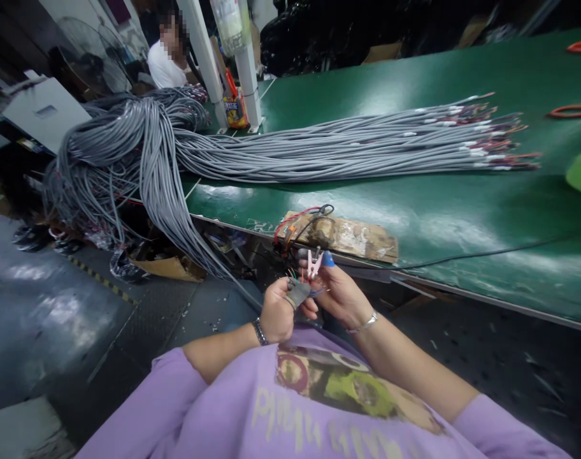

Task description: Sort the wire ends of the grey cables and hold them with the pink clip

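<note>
My left hand (277,313) is closed in front of my body, with a dull grey wrap or piece at its thumb. Thin coloured wires (320,291) fan out beside it, from the end of a grey cable (245,292) that runs to this hand from the left. Close on the right, my right hand (343,294) has a blue cover on its thumb and pinches a small pale pink clip (313,262). Some of its fingers curl beside the wires. Both hands are just off the green bench's near edge, below a worn wooden block (362,241) with red and black leads.
A large bundle of grey cables (290,153) lies along the green bench (438,210), drooping over its edge at left. A black cord (467,256) crosses the bench front. Posts (249,83) stand behind. A person (166,60) sits at the far left.
</note>
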Motion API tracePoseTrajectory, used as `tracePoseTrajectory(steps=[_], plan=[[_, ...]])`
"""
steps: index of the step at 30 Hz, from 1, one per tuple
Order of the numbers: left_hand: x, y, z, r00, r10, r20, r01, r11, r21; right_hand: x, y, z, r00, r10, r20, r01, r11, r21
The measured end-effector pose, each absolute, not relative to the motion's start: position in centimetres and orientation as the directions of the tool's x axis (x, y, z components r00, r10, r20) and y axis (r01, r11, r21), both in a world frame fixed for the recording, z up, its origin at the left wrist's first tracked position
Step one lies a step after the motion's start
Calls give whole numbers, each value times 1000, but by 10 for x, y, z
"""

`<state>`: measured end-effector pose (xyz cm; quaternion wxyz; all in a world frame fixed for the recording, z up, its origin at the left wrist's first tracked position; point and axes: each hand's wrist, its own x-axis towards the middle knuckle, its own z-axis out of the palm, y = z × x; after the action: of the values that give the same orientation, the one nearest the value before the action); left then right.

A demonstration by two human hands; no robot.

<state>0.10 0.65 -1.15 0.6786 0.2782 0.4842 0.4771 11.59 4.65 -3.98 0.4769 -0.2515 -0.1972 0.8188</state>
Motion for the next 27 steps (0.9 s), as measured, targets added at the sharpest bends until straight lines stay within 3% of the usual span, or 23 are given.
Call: tracePoseTrajectory(steps=[11,27], plan=[[1,5,-16,109,883,-457,-375,462,803,115,51,-39,-337,884,-323,-696,-465,-546],[-7,0,-11,117,892,-437,-401,445,801,115,48,-46,-367,903,-225,-704,-428,-566]])
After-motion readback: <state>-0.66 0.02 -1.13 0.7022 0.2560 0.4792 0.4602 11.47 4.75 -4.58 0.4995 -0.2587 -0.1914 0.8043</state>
